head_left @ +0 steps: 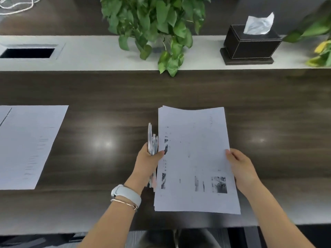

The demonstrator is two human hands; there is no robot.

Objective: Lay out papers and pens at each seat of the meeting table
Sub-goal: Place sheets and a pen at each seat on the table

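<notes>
Above dark table (268, 122): left hand (148, 161) clutching pens (152, 140), right hand (240, 165) pinching paper stack (193, 158); peel single top sheet, lay square.

Potted plant (155, 24) beside tissue box (250, 43)

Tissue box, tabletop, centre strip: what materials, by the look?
Tissue box: probably dark leather or a leather look, with pale stitching along its edges. Tabletop: dark wood grain, glossy, mirroring ceiling lights; veneer or laminate, cannot tell which. Centre strip: smooth pale grey, matte; material unclear.
</notes>
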